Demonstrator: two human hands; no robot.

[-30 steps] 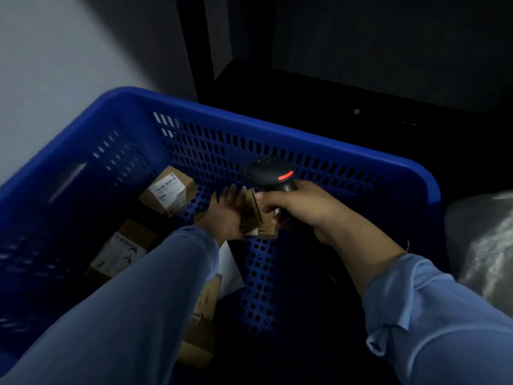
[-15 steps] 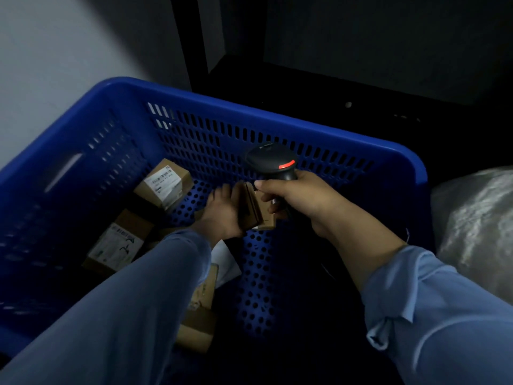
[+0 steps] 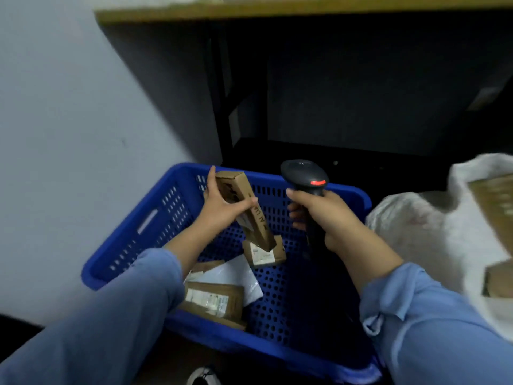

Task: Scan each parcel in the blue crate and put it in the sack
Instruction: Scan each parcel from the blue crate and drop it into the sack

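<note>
Grips a long brown parcel (image 3: 256, 226) in the left hand (image 3: 222, 208) — fingers and thumb curled round it, tilted, up over the blue crate (image 3: 155, 209). Holds the black scanner (image 3: 304, 173) tight in the right hand (image 3: 327, 218), just beside the parcel, red light on. Shows more parcels (image 3: 215, 300) down in the crate — and the white sack (image 3: 416, 240) on the right

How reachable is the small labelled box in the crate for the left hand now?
Probably not yet: the left hand grips the long parcel, whose lower end hangs over that small box.
</note>
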